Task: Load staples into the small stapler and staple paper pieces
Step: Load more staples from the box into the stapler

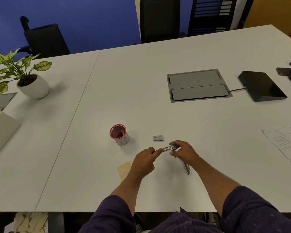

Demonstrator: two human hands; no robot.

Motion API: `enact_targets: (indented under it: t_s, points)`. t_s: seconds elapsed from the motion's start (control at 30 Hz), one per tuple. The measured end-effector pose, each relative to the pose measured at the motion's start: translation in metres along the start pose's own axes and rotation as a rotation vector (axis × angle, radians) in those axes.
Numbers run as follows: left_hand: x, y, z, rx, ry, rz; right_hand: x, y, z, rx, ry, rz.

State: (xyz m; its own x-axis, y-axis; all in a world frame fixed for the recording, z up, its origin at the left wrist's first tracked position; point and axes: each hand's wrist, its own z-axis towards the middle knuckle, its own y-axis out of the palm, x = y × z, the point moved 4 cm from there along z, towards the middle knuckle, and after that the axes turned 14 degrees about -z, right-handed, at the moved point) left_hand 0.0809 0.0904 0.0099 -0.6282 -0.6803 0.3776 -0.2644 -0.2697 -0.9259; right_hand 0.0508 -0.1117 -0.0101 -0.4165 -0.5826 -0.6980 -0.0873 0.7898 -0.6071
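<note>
Both hands meet over the white table (141, 91) on a small silver stapler (168, 148) with a blue end. My left hand (145, 158) pinches its left end, and my right hand (183, 151) grips its right end with curled fingers. A small grey staple box (158, 138) lies just behind the stapler. A tan paper piece (123, 169) lies under my left wrist, partly hidden. A silver metal piece (187, 169) pokes out from under my right wrist.
A red-rimmed cup (119, 134) stands left of the hands. A potted plant (22, 76) is at the far left. A grey cable hatch (198, 84) and a black device (261, 85) sit far right. Printed sheets (287, 142) lie at the right edge.
</note>
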Motion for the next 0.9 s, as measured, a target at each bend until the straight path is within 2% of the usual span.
enact_targets:
  t_s: [0.1,0.17,0.33,0.47,0.6,0.9]
  points:
    - [-0.002,0.001,0.0,-0.057,-0.07,-0.041,-0.001,-0.004,-0.002,0.001,0.008,-0.017]
    - [-0.01,0.002,0.002,-0.032,-0.174,-0.13,0.0,-0.005,-0.002,-0.011,0.007,-0.073]
    - [-0.025,0.0,0.007,0.132,-0.485,-0.586,0.005,-0.004,-0.004,-0.024,0.02,-0.13]
    - [-0.023,-0.002,0.011,0.286,-0.583,-0.822,0.005,0.002,-0.006,-0.067,0.026,-0.142]
    - [-0.014,0.009,0.015,0.235,-0.637,-0.901,0.0,0.01,-0.008,-0.082,0.011,-0.128]
    - [0.005,0.044,0.006,0.016,-0.595,-0.925,-0.007,0.016,-0.009,-0.072,0.041,-0.042]
